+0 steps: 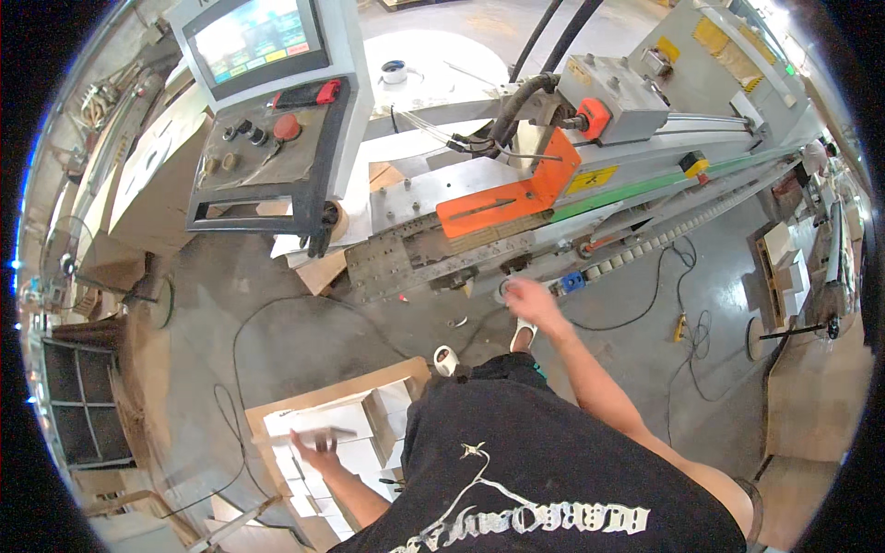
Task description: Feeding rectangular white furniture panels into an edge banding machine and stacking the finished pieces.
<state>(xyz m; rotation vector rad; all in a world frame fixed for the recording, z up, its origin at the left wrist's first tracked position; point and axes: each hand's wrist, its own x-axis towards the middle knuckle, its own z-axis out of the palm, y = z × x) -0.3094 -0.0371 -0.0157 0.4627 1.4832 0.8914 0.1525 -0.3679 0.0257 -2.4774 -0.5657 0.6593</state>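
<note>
My left hand [319,452] is down at the lower left, its fingers curled about a thin, flat, pale strip [330,433] that is smeared by motion. Below it lie white boxes or boards [348,419] inside an open brown carton. My right hand [532,300] is closed at the front edge of the long machine [401,263], next to a small round metal part [504,288]. Whatever its fingers hold, if anything, is hidden. An orange guard [493,210] stands on the machine bed beyond that hand.
A control panel with a lit screen [253,41] and red button [287,127] rises at the upper left. Black cables [238,346] snake across the grey floor. A cable-chain track [645,247] runs along the machine's front. Stacked pale boards [784,276] stand at the right.
</note>
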